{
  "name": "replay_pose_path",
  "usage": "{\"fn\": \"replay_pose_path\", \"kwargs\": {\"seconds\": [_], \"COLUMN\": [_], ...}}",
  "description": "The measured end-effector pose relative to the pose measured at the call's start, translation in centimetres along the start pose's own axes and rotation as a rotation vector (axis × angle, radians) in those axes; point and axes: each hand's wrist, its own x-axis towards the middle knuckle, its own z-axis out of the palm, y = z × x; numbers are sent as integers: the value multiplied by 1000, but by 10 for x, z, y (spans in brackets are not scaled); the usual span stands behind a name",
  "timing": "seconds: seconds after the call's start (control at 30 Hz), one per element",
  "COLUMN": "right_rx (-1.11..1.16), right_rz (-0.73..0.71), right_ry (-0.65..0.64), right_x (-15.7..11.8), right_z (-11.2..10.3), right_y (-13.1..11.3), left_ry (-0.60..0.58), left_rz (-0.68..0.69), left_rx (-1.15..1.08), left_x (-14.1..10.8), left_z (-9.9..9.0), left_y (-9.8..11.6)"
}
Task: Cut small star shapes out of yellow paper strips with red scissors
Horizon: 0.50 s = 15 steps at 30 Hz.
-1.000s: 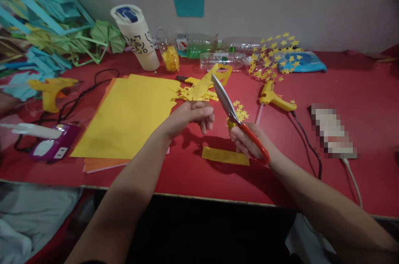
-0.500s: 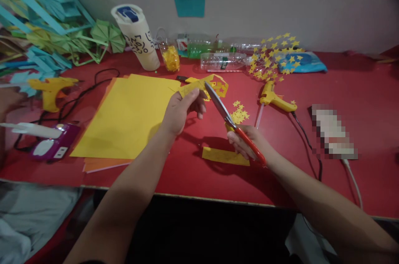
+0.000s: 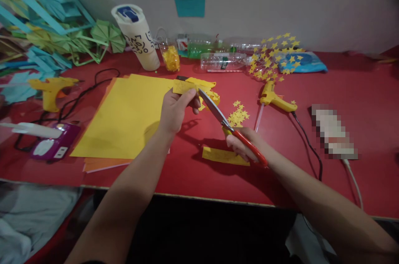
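My left hand (image 3: 176, 110) pinches a small yellow paper strip (image 3: 183, 86) that has lines drawn on it. Red-handled scissors (image 3: 218, 112) are gripped in my right hand (image 3: 245, 143), their blade tips touching the strip's right end beside my left thumb. Behind the strip lie yellow paper scraps (image 3: 213, 97), partly hidden. Between the scissors and a glue gun is a pile of cut yellow stars (image 3: 238, 115). Another marked yellow strip (image 3: 222, 156) rests on the table under my right hand.
Yellow sheets (image 3: 124, 118) lie stacked at left over orange ones. A yellow glue gun (image 3: 277, 101) and a phone (image 3: 333, 131) are at right. A tumbler (image 3: 140, 39), plastic bottles (image 3: 222, 62) and a star-covered clear piece (image 3: 264, 62) stand along the wall.
My left hand has shifted slightly left with the strip. A cut-out yellow scrap that stuck out to the right has dropped onto the scraps behind. The scissors have moved a little left.
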Motion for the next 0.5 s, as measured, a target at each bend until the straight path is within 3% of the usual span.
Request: {"fn": "replay_pose_path", "kwargs": {"seconds": [0.5], "right_rx": [39], "right_rz": [-121], "right_ry": [-67], "right_x": [-1], "right_z": [-3], "right_y": [7], "left_ry": [-25], "left_rz": [-20], "left_rx": [69], "left_x": [0], "left_z": [-3], "left_y": [1]}}
